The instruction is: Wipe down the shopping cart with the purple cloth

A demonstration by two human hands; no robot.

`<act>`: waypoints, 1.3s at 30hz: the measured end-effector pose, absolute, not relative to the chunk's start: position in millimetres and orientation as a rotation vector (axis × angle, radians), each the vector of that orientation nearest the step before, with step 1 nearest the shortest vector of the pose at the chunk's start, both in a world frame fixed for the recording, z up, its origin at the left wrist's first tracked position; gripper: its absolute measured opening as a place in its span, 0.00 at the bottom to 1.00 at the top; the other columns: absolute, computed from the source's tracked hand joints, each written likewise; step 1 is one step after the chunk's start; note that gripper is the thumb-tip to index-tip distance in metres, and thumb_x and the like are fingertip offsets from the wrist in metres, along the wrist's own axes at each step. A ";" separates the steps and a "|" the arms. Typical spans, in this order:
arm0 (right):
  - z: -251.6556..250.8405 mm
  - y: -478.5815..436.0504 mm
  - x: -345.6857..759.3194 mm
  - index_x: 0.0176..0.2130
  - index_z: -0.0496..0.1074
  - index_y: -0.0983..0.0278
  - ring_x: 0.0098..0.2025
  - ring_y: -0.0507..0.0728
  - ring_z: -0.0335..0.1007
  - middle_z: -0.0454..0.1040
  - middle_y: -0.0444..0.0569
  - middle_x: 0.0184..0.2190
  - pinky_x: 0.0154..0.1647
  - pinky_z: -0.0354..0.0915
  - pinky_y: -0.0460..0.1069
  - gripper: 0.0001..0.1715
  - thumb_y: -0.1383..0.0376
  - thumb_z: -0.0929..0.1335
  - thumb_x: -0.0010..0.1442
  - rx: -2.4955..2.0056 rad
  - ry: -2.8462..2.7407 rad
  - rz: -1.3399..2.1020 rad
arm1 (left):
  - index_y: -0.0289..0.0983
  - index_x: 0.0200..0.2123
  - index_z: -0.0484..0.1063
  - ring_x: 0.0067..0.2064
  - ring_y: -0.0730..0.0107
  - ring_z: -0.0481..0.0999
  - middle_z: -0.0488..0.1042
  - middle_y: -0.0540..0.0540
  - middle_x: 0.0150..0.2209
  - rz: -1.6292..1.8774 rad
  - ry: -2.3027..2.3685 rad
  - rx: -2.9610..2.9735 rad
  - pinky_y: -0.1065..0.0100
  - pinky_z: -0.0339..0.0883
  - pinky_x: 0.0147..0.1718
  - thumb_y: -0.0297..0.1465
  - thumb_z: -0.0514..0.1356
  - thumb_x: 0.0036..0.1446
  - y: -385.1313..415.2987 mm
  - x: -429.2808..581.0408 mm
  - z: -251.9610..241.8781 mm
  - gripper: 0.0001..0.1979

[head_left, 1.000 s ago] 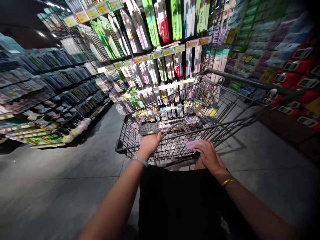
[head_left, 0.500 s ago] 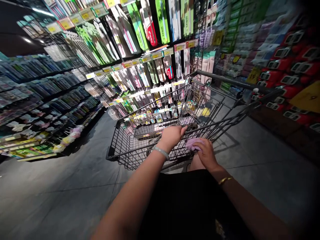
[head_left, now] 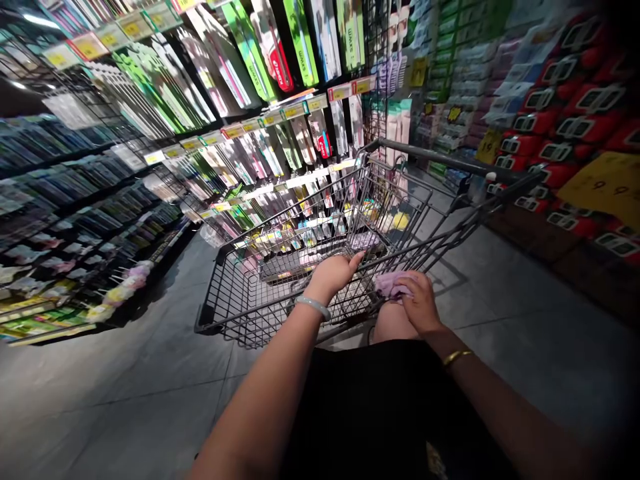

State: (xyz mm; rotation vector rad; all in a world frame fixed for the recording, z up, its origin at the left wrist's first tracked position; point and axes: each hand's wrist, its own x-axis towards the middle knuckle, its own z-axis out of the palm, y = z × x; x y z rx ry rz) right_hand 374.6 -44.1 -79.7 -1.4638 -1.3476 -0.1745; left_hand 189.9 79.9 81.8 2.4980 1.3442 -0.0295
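A dark wire shopping cart (head_left: 260,313) stands sideways before me. My left hand (head_left: 333,275), with a pale bangle at the wrist, is closed over its near top rim. The thumb points right, and the other fingers are largely hidden. To the right, my right hand (head_left: 419,298), with a gold bracelet at the wrist, grips a crumpled light purple cloth (head_left: 387,285). The cloth is just above my bare knee and close to the cart's near wire side.
Behind the cart rises a shelf rack (head_left: 280,120) hung with packaged goods and price tags. Another rack (head_left: 75,200) stands at left. Red packs (head_left: 560,147) with a yellow price sign (head_left: 607,187) are stacked at right. Grey tiled floor (head_left: 150,400) lies around.
The view has turned slightly, so the racks and cart appear further left. The purple cloth looks a little more spread in my right hand. Both hands keep their hold.
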 end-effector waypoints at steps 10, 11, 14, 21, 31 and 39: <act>-53.1 -35.2 394.0 0.42 0.76 0.59 0.52 0.63 0.65 0.67 0.52 0.47 0.54 0.65 0.65 0.21 0.75 0.64 0.51 -1.454 -1.205 -0.362 | 0.37 0.29 0.75 0.43 0.50 0.79 0.80 0.36 0.37 -0.054 1.364 2.470 0.59 0.68 0.43 0.63 0.29 0.59 79.8 189.2 82.6 0.46; -62.2 -37.8 391.7 0.42 0.76 0.59 0.52 0.64 0.65 0.67 0.52 0.47 0.53 0.66 0.65 0.21 0.75 0.64 0.51 -1.478 -1.235 -0.333 | 0.37 0.29 0.75 0.43 0.50 0.79 0.80 0.35 0.37 -0.057 1.365 2.470 0.59 0.68 0.43 0.63 0.30 0.59 78.9 189.0 83.6 0.45; -61.6 -43.7 391.5 0.40 0.76 0.59 0.51 0.64 0.65 0.68 0.52 0.46 0.53 0.67 0.64 0.21 0.75 0.63 0.51 -1.479 -1.277 -0.263 | 0.37 0.29 0.75 0.42 0.50 0.79 0.80 0.35 0.37 -0.067 1.363 2.455 0.59 0.68 0.42 0.64 0.30 0.58 77.9 188.9 84.8 0.46; 12.4 -30.8 414.6 0.43 0.76 0.61 0.54 0.64 0.65 0.66 0.54 0.48 0.57 0.64 0.64 0.20 0.74 0.64 0.53 -1.388 -1.131 -0.470 | 0.37 0.29 0.75 0.41 0.50 0.79 0.80 0.36 0.36 -0.064 1.341 2.467 0.59 0.68 0.41 0.63 0.29 0.59 78.0 188.1 81.6 0.47; 26.7 -36.6 436.8 0.42 0.75 0.61 0.54 0.62 0.65 0.67 0.54 0.45 0.56 0.65 0.61 0.22 0.77 0.64 0.50 -1.387 -1.117 -0.503 | 0.36 0.30 0.77 0.43 0.48 0.79 0.80 0.35 0.37 -0.074 1.331 2.481 0.58 0.69 0.41 0.61 0.29 0.61 77.1 187.1 83.2 0.46; 30.9 -31.3 432.0 0.43 0.78 0.60 0.52 0.65 0.64 0.69 0.54 0.48 0.54 0.62 0.62 0.21 0.75 0.65 0.51 -1.505 -1.443 -0.591 | 0.37 0.30 0.77 0.43 0.49 0.79 0.80 0.35 0.37 -0.044 1.351 2.490 0.59 0.69 0.42 0.61 0.29 0.61 78.4 186.5 78.9 0.46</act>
